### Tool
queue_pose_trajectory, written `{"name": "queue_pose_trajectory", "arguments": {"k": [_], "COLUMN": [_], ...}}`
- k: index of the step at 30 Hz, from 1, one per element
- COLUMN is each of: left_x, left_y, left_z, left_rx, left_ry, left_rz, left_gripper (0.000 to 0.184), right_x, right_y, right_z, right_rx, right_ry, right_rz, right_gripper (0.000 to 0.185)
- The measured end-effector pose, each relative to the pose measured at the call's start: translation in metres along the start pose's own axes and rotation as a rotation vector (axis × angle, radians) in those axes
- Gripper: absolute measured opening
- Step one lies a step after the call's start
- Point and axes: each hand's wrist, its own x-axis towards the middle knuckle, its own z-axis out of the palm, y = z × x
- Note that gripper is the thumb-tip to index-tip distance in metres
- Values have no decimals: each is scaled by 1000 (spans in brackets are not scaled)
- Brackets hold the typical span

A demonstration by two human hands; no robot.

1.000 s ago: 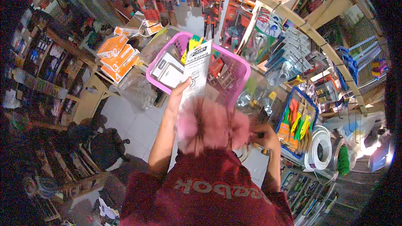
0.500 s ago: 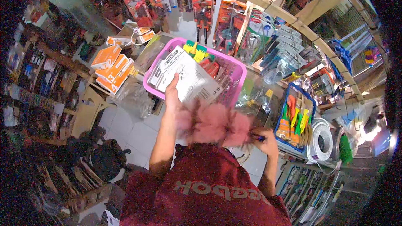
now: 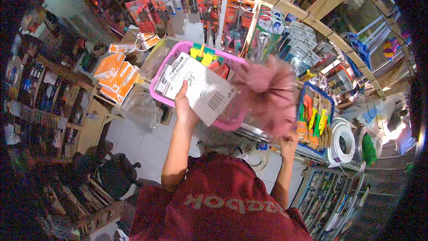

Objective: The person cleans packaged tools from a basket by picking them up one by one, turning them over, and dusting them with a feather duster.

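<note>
A white tile-nippers pack (image 3: 210,90) is over the left half of the pink basket (image 3: 229,126), its lowest corner reaching across the basket's near rim. To the pack's right, a strip of basket mesh shows before a fluffy pink duster (image 3: 269,85), which covers the basket's right end. On the basket's near side, floor tiles (image 3: 149,154) give open room left of the forearm; to the basket's right, the duster crowds up near paint brushes (image 3: 311,135).

The left hand (image 3: 184,107) grips the pack at its near edge: 1 thumb lies flat on the printed face, with the other fingers hidden beneath. Whether the pack rests on the basket's contents, I cannot tell. The right hand (image 3: 289,142), off the basket's near right corner, is curled closed at the duster's near end.

The pack's long axis runs aslant: the title end points to the basket's far left, the barcode end to its near right. The duster reaches from the right hand toward the basket's far side; blur hides its exact line.

Farther out, orange boxes (image 3: 117,82) stand left of the basket, and red tool packs (image 3: 209,11) hang beyond its far rim.
</note>
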Motion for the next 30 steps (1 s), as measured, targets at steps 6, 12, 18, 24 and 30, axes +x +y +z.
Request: {"name": "queue_pose_trajectory", "arguments": {"k": [6,12,18,24,30], "left_x": [8,8,7,-4,13], "left_y": [-5,-4,1,7,3], "left_z": [-16,-19,-39,-25,-48], "left_rx": [34,-22,-146,-21,106], "left_ry": [68,166,12,57,84], "left_rz": [127,224,104,132,189], "left_gripper": [44,41,40,42,41], "right_x": [1,14,10,18,22], "right_y": [-42,-14,-28,-34,-17], "right_z": [28,38,48,58,52], "right_rx": [89,83,156,-70,-6], "right_ry": [-522,-402,-322,-329,-254], "right_rz": [-73,-381,-378,-113,-277], "right_gripper": [23,35,33,23,18]}}
